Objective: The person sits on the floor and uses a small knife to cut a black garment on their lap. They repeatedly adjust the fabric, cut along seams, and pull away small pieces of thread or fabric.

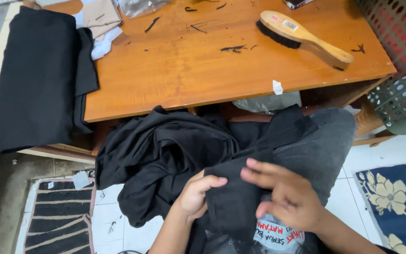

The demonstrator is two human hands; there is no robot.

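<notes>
Pinching black cloth (233, 197) in left hand (194, 195) grip, right hand (290, 197) blurred, grip unclear

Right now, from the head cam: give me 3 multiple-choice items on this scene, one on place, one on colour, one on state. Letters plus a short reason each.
1. Where does the wooden brush lie?
A. on the tiled floor
B. on the orange table, near its far right end
C. in the plastic basket

2. What colour is the cloth at the hands?
A. black
B. white
C. red

3. What is the left hand doing?
A. lying flat on the table
B. holding the brush
C. pinching the cloth's edge

Answers:
1 B: the brush rests on the tabletop, bristles to the left.
2 A: the fabric over the lap is black.
3 C: its thumb and fingers close on the fold, with the right hand open-fingered beside it.
</notes>
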